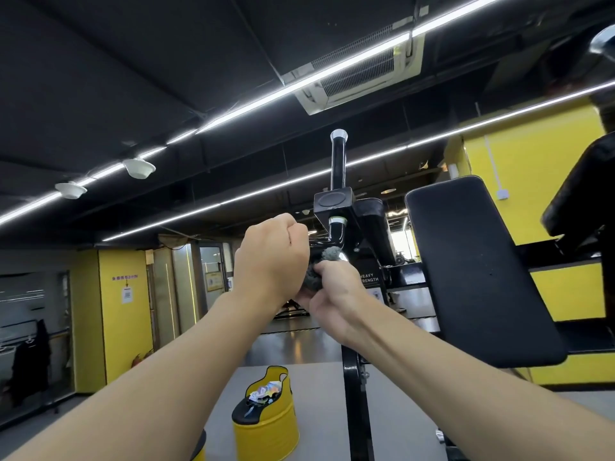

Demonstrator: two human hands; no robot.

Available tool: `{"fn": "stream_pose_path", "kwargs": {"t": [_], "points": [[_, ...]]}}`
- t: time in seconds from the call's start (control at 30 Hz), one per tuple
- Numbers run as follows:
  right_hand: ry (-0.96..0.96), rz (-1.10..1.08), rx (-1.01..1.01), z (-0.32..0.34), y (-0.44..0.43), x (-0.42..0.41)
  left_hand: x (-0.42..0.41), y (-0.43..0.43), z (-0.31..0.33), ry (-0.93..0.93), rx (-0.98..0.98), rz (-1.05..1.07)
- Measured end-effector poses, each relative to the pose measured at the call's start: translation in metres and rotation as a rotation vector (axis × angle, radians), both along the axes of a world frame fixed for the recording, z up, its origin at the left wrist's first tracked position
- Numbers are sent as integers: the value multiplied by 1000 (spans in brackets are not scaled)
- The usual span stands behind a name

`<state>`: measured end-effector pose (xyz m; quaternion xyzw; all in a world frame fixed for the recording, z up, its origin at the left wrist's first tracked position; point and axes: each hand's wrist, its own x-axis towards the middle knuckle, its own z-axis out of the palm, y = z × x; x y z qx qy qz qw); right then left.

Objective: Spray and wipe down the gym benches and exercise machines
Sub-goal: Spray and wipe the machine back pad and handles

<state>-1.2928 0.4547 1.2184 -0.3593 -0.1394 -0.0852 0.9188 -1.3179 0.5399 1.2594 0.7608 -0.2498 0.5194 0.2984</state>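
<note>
Head view: right grip point(332, 294) bunches the cloth point(314, 277) against the handle point(336, 232), left grip point(271, 257) looks clenched round that handle, so rubbing hard could swing it or drop the cloth.

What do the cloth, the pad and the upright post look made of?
Cloth: grey with a fuzzy pile, likely microfibre. Pad: matte black with a faint grain and rounded edges, probably vinyl or leatherette over padding. Post: glossy black with sharp reflections, likely painted metal. Its cap looks chromed.
</note>
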Motion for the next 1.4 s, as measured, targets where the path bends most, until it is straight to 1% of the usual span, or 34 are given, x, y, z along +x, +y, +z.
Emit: {"fn": "stream_pose_path", "kwargs": {"t": [0.2, 0.33, 0.4, 0.47, 0.57, 0.63, 0.7, 0.83, 0.97, 1.07, 1.27, 1.4], "points": [[-92, 61, -101, -7, 2, -28, -2, -2, -2, -7, -39, 8], [-220, 199, -164, -16, -12, -52, 0, 0, -1, -29, -34, -5], [-210, 231, -199, -16, -24, -54, 1, 1, -1, -34, -29, -20], [-90, 154, -127, -11, -35, -43, 1, 1, -2, -38, -31, -31], [200, 1, 88, 6, -50, -7, -1, -1, -3, -42, -39, -45], [256, -81, 109, 17, -61, 24, -1, -1, -3, -47, -46, -54], [249, -150, 135, 24, -73, 52, 0, -2, -4, -51, -58, -50], [141, -246, 44, 39, -88, 83, 1, -2, -5, -45, -52, -41], [68, -203, 61, 49, -86, 95, 4, -2, -3, -67, -50, -37], [70, -184, 67, 48, -82, 98, 6, -1, -1, -82, -49, -41], [51, -186, -67, 38, -83, 84, 6, -2, -1, -112, -57, -59], [67, -173, -25, 30, -74, 75, 5, -4, -3, -99, -74, -45]]}}
